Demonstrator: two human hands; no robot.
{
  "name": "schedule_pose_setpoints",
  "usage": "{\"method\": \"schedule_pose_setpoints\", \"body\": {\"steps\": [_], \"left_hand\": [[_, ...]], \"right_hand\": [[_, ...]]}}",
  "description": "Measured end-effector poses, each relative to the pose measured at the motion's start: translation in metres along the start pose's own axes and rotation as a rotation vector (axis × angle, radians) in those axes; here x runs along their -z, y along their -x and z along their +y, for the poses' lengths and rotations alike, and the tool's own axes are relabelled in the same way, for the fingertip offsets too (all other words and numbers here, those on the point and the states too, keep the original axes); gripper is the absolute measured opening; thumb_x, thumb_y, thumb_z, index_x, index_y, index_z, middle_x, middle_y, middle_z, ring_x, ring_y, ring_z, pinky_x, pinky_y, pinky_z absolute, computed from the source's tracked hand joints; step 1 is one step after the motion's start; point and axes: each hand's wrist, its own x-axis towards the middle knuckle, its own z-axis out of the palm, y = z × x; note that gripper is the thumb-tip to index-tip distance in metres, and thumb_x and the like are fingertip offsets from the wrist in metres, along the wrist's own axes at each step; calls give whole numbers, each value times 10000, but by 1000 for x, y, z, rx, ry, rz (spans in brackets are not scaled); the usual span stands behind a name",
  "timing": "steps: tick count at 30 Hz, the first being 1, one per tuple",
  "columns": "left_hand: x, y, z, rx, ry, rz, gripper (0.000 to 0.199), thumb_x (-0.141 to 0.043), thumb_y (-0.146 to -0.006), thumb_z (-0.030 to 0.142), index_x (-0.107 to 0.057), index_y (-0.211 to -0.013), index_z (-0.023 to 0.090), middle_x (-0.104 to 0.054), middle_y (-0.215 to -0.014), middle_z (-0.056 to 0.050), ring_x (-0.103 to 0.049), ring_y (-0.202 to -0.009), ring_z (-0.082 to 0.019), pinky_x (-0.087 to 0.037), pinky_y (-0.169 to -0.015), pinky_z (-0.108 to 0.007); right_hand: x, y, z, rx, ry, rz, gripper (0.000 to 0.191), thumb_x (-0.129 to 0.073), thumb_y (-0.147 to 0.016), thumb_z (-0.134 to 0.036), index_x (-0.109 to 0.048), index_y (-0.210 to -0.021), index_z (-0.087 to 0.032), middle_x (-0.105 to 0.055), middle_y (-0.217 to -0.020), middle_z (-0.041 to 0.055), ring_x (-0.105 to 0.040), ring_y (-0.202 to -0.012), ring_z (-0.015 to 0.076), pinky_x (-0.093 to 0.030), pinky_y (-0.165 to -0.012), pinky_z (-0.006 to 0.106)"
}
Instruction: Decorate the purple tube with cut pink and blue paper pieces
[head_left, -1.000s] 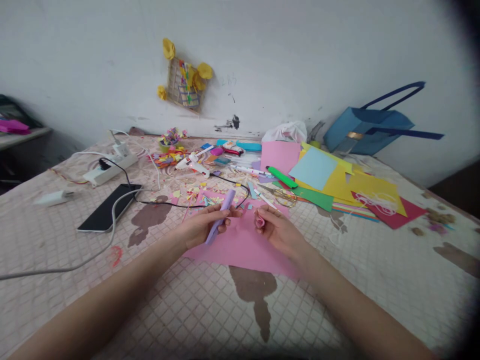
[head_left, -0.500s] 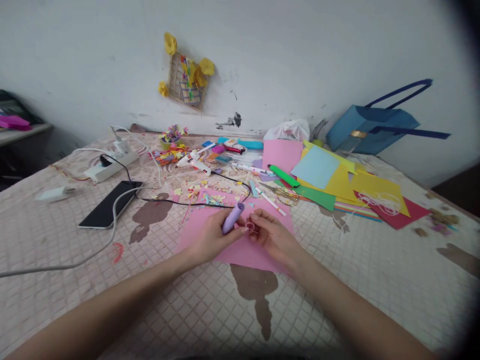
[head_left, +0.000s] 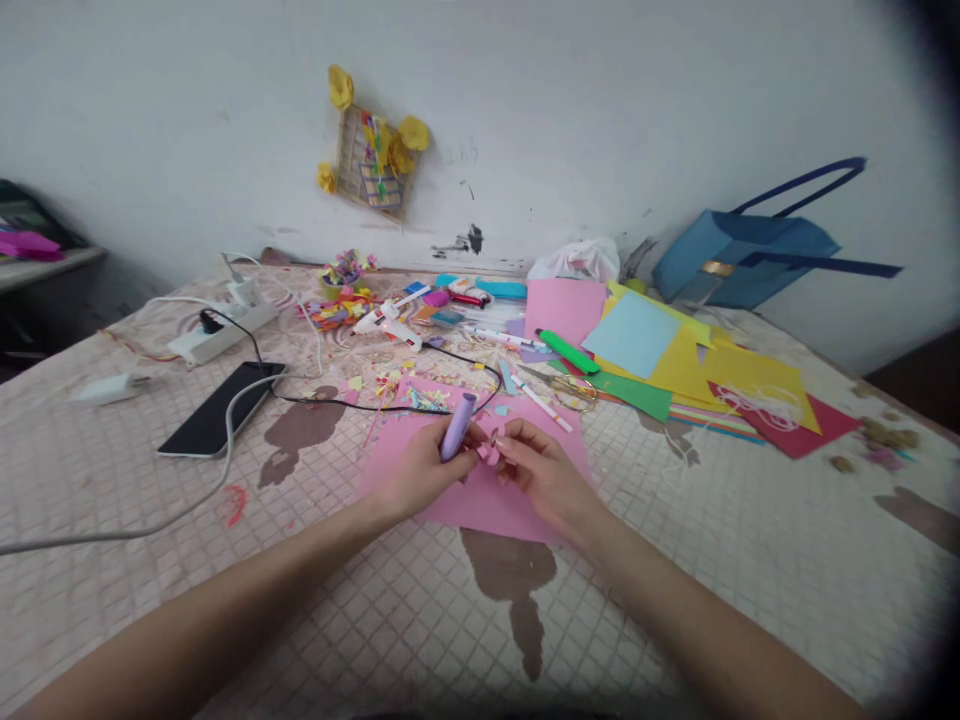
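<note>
My left hand (head_left: 424,468) is closed round a thick purple cylindrical handle (head_left: 457,428), which tilts up and away. Whether it is a tool or a rolled tube cannot be made out. Between the fingertips of both hands is a small curled pink paper strip (head_left: 489,453). The thumb and fingers of my right hand (head_left: 546,470) pinch it, close beside the left fingertips. Both hands are over a pink paper sheet (head_left: 487,512) on the table, with small paper scraps (head_left: 427,398) at its far edge.
Beyond the sheet are a white glue gun (head_left: 388,322) with its black cord, scissors (head_left: 574,388) and a green cutter (head_left: 568,352). Coloured papers (head_left: 679,350) spread to the right, before a blue bag (head_left: 742,258). On the left are a phone (head_left: 221,410) and a power strip (head_left: 223,335).
The purple handle has shifted slightly left and stands more upright. The pink strip, a loose loop before, now looks bunched between the fingertips. Both hands stay nearly in place.
</note>
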Motion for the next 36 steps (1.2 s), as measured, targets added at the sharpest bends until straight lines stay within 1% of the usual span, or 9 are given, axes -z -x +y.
{"method": "schedule_pose_setpoints", "body": {"steps": [7,12,19,22,26,27,31,33,36], "left_hand": [[2,-4,-5,156,231,-18,126,-576,-727,259,-547,-760,140,-455,-488,50,-382,-418,-56,-263,-411,-181],[6,-9,-6,220,440,51,170,-620,-704,264,-546,-709,111,-533,-597,-2,-384,-438,-38,-214,-383,-177],[20,-13,2,199,448,141,193,-643,-691,275,-563,-675,100,-580,-679,-41,-406,-464,-42,-239,-383,-182],[22,-14,2,198,458,137,195,-671,-669,260,-554,-689,105,-581,-686,-37,-404,-460,-37,-229,-379,-175],[20,-14,0,214,469,90,218,-680,-673,278,-562,-718,101,-580,-703,-39,-417,-479,-40,-227,-382,-172],[20,-13,-1,222,472,74,221,-680,-676,284,-565,-720,100,-579,-705,-39,-417,-484,-41,-228,-383,-173],[15,-10,-2,235,467,-6,229,-674,-684,305,-586,-738,101,-562,-691,-29,-419,-495,-45,-227,-387,-178],[13,-8,-2,240,451,-43,233,-677,-681,314,-589,-736,104,-548,-665,-17,-424,-493,-49,-230,-391,-182],[12,-6,-1,258,422,-66,231,-682,-676,318,-580,-732,118,-534,-621,2,-418,-478,-49,-231,-399,-187]], "right_hand": [[0,0,-3,6,-88,7,140,-674,-691,-277,-555,-696,-204,-542,-651,-34,-474,-562,93,-352,-527,231],[0,0,-3,35,-55,9,139,-669,-692,-286,-552,-720,-218,-540,-658,-25,-476,-573,108,-361,-518,239],[2,1,-2,-23,130,15,240,-589,-761,-412,-537,-686,-190,-549,-679,-3,-471,-518,95,-351,-461,232],[6,2,-8,113,266,175,307,-506,-811,-446,-515,-637,-193,-494,-577,-22,-431,-469,96,-336,-449,243],[5,5,-18,449,571,327,114,-540,-809,-314,-546,-744,-221,-534,-679,-4,-491,-613,136,-398,-578,282],[4,6,-19,524,659,307,51,-549,-801,-280,-561,-808,-231,-563,-764,13,-517,-695,156,-415,-633,303],[-5,8,-18,691,941,35,286,-569,-776,-218,-545,-1056,-272,-565,-1075,65,-483,-1032,242,-389,-866,421],[-8,7,-15,708,1002,-51,341,-577,-771,-204,-522,-1099,-276,-556,-1114,69,-463,-1076,252,-362,-909,451],[-7,4,-12,710,1016,-53,280,-571,-773,-182,-530,-1037,-266,-576,-1056,66,-484,-1041,248,-371,-899,455]]}}
